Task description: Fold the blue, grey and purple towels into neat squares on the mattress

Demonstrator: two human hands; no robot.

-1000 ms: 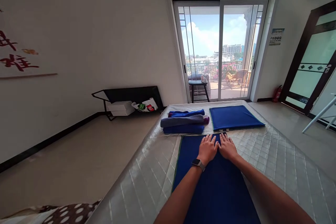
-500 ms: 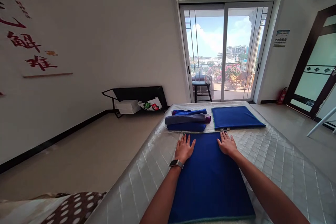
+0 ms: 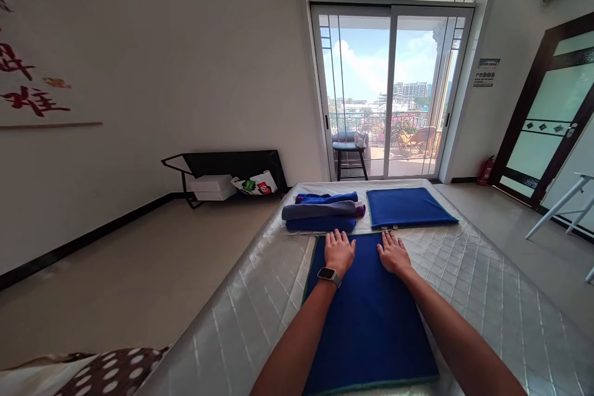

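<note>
A blue towel [image 3: 371, 322] with green edging lies flat and spread out on the quilted mattress [image 3: 241, 315]. My left hand [image 3: 340, 253] rests palm down near the towel's far edge, fingers stretched forward, a watch [image 3: 329, 275] on its wrist. Flat on the far right part of the same towel is my right hand [image 3: 393, 253], its fingers out and its thumb apart. Just beyond my left hand sit rolled towels [image 3: 322, 210] in blue, grey and purple. A second blue towel [image 3: 408, 206], laid flat, is beyond my right hand.
Past the mattress, a stool [image 3: 349, 151] is seen at the sliding glass door [image 3: 352, 99]. A low black rack [image 3: 232, 164] with a white box [image 3: 211, 187] stands by the wall. White legs of furniture [image 3: 557, 207] are at right; polka-dot fabric [image 3: 116, 371] is at lower left.
My left hand has slid right across the towel, closer to my right hand, uncovering the towel's left edge. My right hand stays at the far right part. The view has turned slightly right.
</note>
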